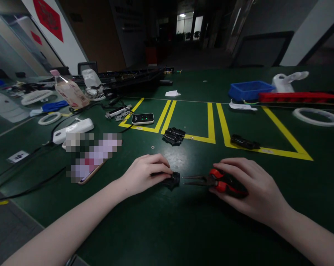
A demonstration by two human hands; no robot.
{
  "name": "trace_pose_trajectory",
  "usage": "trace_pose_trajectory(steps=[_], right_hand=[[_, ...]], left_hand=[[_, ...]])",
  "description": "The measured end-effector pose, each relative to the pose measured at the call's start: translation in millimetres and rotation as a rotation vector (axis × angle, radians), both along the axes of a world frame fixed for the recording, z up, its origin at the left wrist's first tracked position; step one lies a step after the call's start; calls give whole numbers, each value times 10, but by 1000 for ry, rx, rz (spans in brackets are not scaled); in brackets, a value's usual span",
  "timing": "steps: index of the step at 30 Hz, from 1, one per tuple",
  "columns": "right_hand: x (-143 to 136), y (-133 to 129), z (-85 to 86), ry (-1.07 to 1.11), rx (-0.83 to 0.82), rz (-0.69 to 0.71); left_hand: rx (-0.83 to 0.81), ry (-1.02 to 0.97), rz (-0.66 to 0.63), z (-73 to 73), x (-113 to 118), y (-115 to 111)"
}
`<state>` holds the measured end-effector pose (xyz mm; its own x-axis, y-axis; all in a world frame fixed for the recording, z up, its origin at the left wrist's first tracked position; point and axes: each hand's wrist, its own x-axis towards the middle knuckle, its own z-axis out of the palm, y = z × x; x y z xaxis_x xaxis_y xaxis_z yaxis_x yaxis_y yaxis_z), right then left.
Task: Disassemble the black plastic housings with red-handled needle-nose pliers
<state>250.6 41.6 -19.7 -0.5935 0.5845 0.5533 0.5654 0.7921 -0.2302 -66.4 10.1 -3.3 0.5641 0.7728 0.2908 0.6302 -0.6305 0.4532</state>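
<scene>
While black part (174,181) is pinched by left hand (148,170), lower centre: steady hold advised.
Pliers (210,180): tips parted, best aligned squarely.
Right hand (252,188): fingers curled around handles (222,187).

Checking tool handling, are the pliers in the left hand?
No, the right hand holds the red-and-black pliers, while the left hand holds a black part.
</scene>
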Motion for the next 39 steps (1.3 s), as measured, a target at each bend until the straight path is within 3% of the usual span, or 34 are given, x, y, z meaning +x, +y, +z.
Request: trace_pose_trajectory(steps=[7,14,26,32,39], right_hand=[[28,49,-12,-77,33,27],[-19,21,6,-87,37,0],[-16,28,28,-172,105,0],[-32,-30,79,-116,-32,-62],[-4,-37,74,-66,-134,-87]], left_hand=[[-66,-148,19,-25,17,-4],[-94,-155,-14,-26,-1,2],[-85,214,49,82,54,-87],[-335,-56,131,109,177,-81],[-300,20,223,88,317,-14]])
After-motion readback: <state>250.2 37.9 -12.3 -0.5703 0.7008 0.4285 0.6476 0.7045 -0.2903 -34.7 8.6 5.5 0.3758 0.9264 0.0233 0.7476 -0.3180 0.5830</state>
